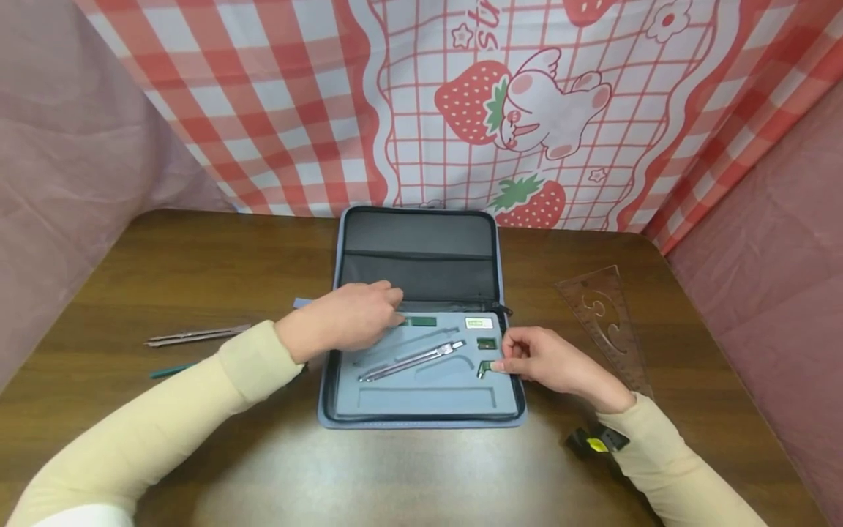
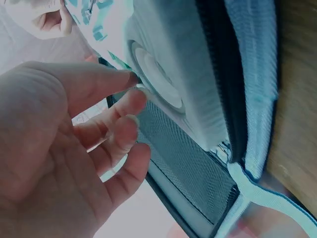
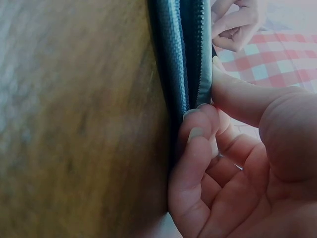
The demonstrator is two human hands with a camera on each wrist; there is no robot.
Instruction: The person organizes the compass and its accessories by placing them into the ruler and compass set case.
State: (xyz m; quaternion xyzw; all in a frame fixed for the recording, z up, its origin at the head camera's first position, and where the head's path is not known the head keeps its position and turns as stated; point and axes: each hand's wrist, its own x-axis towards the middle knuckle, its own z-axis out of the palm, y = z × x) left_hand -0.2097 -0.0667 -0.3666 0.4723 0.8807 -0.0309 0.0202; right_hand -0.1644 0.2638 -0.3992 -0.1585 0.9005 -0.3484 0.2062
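A light-blue zippered case [image 1: 421, 423] lies unfolded, with a grey-blue moulded tray [image 1: 428, 399] inside. A silver drawing compass [image 1: 411, 362] rests diagonally on the tray. My left hand [image 1: 349, 318] reaches over the tray's upper left, beside a green strip-shaped piece [image 1: 423, 321]. In the left wrist view its thumb and forefinger nearly meet by a round recess [image 2: 158, 74]; whether they pinch anything is unclear. My right hand [image 1: 546, 362] grips the case's right rim, fingers outside and thumb over it. The thumb is close to a small green-and-silver part [image 1: 484, 368].
The tray also holds a white-and-green eraser [image 1: 478, 323] and a small green sharpener [image 1: 486, 343]. A clear set square [image 1: 609, 322] lies to the right. Slender metal tools [image 1: 194, 336] and a teal stick [image 1: 173, 370] lie to the left. A checked cloth hangs behind.
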